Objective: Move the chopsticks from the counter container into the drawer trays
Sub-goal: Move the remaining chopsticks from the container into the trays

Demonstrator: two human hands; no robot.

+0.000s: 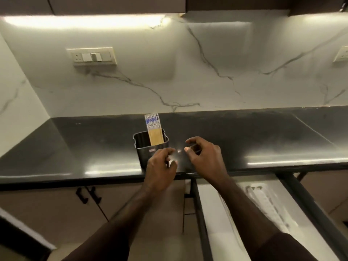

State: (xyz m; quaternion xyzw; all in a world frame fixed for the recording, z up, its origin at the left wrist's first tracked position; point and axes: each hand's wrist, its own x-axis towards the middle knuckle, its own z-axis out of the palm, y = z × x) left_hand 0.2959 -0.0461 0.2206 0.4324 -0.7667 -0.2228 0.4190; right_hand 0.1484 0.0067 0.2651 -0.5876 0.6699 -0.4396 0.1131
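**A:** Where are the chopsticks (pixel 153 129) sitting right now?

**B:** They are standing as a tight bundle in the dark container (pixel 150 147) on the black counter (pixel 75 147), leaning toward its far right corner, patterned ends poking up above the rim. None are lying on the counter that I can see.

**A:** And the hands?

**B:** Both are hovering over the near edge of the counter, just right of the container. The left hand (pixel 162 168) is curling its fingers loosely in front of the container's near right side; glare and blur are washing out the fingertips, so I cannot tell whether they are pinching anything. The right hand (pixel 203 157) is floating a little farther right, thumb and forefinger bent toward each other with a gap between them. Something thin may be lying between them, but it is too blurred to say.

**A:** Is the drawer ready?

**B:** The drawer (pixel 199 213) is standing open at the near right, below the counter, with pale trays (pixel 263 204) showing inside. Some long pale shapes are lying in the right tray, too blurred to name.

**A:** So which step is this?

**B:** I am judging it as the reach for a pick, with the bundle in the container waiting to be moved.

**A:** What is the next move asking for?

**B:** Reaching a hand back and left to the raised ends, pinching a few sticks, lifting them straight up clear of the rim so the container is not tipping, then carrying them near and right to lay them lengthwise in a tray.
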